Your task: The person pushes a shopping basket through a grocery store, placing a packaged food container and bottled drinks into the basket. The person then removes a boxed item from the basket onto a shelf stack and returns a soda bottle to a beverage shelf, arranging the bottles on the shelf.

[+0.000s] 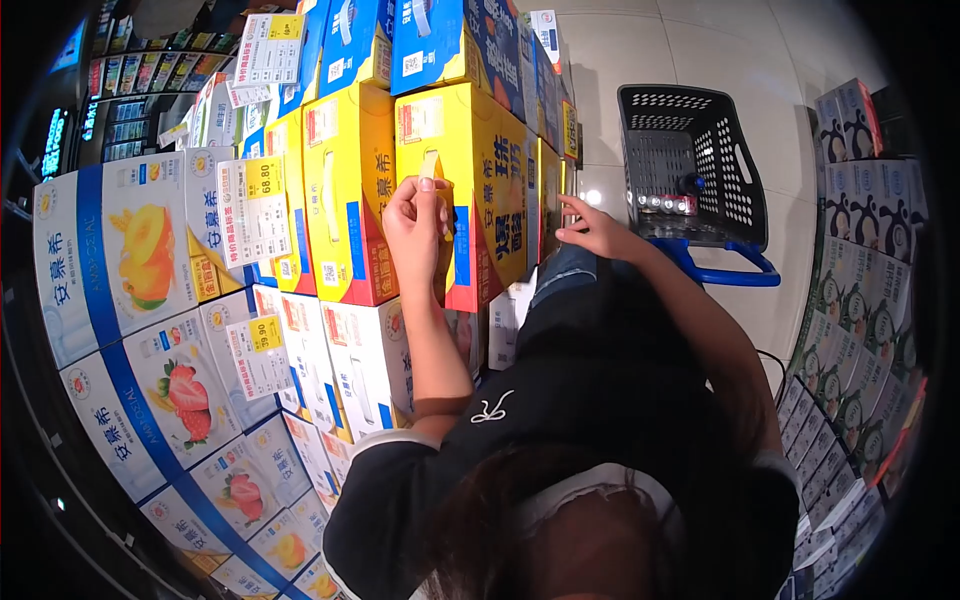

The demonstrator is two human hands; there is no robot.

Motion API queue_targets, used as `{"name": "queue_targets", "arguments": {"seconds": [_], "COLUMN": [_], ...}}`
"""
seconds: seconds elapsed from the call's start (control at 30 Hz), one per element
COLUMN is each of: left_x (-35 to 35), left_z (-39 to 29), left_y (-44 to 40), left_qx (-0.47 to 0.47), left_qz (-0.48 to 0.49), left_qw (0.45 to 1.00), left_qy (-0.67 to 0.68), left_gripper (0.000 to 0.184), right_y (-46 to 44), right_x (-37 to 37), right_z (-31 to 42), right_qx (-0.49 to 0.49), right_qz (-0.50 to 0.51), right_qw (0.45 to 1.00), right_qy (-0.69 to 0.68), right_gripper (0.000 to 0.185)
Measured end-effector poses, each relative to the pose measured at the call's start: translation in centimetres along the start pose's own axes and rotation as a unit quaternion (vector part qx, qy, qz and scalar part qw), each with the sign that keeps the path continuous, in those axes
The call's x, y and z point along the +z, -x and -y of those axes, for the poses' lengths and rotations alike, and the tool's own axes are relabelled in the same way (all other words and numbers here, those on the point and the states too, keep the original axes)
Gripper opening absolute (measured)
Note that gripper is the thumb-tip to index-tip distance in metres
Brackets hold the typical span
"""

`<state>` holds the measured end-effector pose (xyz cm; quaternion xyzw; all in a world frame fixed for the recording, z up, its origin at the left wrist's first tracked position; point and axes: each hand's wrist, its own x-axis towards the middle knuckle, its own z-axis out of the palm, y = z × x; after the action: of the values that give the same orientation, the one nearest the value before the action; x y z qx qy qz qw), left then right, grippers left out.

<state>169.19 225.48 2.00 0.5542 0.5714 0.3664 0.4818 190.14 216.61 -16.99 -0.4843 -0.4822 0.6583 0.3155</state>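
Observation:
My left hand (418, 218) is closed on the white carrying strap (431, 168) of a yellow and red carton (490, 150). That carton stands in a stack beside another yellow carton (345, 150), with blue cartons (428, 45) on top. To the right of the carton, my right hand (590, 230) has its fingers apart and holds nothing. Its fingertips are close to the carton's right side; whether they touch it I cannot tell.
A black shopping basket cart (740, 150) with a blue handle (700, 270) stands on the tiled floor (610, 50) at the right, with small items inside. Price signs (255, 210) hang at the left. Stacked cartons (850, 300) line the far right.

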Motion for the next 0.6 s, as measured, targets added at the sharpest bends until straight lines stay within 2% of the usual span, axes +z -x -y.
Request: {"name": "queue_targets", "arguments": {"seconds": [0.07,0.1,0.13,0.2,0.23,0.3,0.33,0.4,0.43,0.47,0.5,0.53,0.6], "left_x": [-0.5,-1.0,-1.5,-2.0,-1.8,-1.0,-0.6,1.2,2.2,2.5,2.3,2.4,2.3], "left_z": [0.0,-0.4,-0.7,-1.6,-1.8,-2.4,-1.8,-0.8,-0.2,0.4,1.0,1.0,1.1], "left_y": [-0.1,-0.2,-0.2,-0.1,0.2,0.2,0.0,0.1,0.2,0.1,-0.2,-0.2,-0.2], "left_qx": [0.003,0.009,0.001,-0.025,-0.024,0.068,0.149,0.227,0.21,0.186,0.177,0.166,0.159], "left_qz": [0.042,0.06,0.051,0.048,0.042,-0.019,-0.037,-0.075,-0.031,-0.007,0.0,0.007,0.009], "left_qw": [0.998,0.998,0.999,0.998,0.999,0.971,0.938,0.87,0.895,0.863,0.855,0.847,0.844], "left_qy": [0.036,0.025,0.002,-0.024,-0.022,-0.23,-0.311,-0.432,-0.392,-0.47,-0.488,-0.505,-0.512], "left_gripper": [0.032,0.033,0.033,0.032,0.032,0.033,0.039,0.043,0.049,0.058,0.062,0.067,0.069], "right_y": [2.7,4.5,6.4,10.7,12.7,16.3,17.8,19.3,19.2,18.5,17.8,17.4,16.4], "right_x": [-2.3,-3.5,-4.6,-6.9,-7.9,-9.7,-9.8,-10.0,-9.4,-9.4,-9.9,-10.3,-11.1], "right_z": [-0.5,-1.1,-1.8,-1.7,-2.6,-4.6,-5.5,-5.6,-5.3,-5.0,-5.3,-5.3,-4.7], "right_qx": [0.026,0.003,-0.021,-0.012,0.014,0.065,0.094,0.156,0.16,0.158,0.215,0.208,0.238], "right_qz": [-0.068,-0.11,-0.15,-0.219,-0.233,-0.268,-0.286,-0.261,-0.267,-0.269,-0.253,-0.252,-0.205], "right_qw": [0.995,0.985,0.966,0.913,0.9,0.871,0.856,0.849,0.837,0.826,0.821,0.821,0.86], "right_qy": [0.063,0.136,0.208,0.345,0.368,0.407,0.42,0.433,0.451,0.469,0.465,0.469,0.403], "right_gripper": [0.069,0.064,0.06,0.053,0.051,0.043,0.038,0.028,0.026,0.025,0.026,0.026,0.032]}}
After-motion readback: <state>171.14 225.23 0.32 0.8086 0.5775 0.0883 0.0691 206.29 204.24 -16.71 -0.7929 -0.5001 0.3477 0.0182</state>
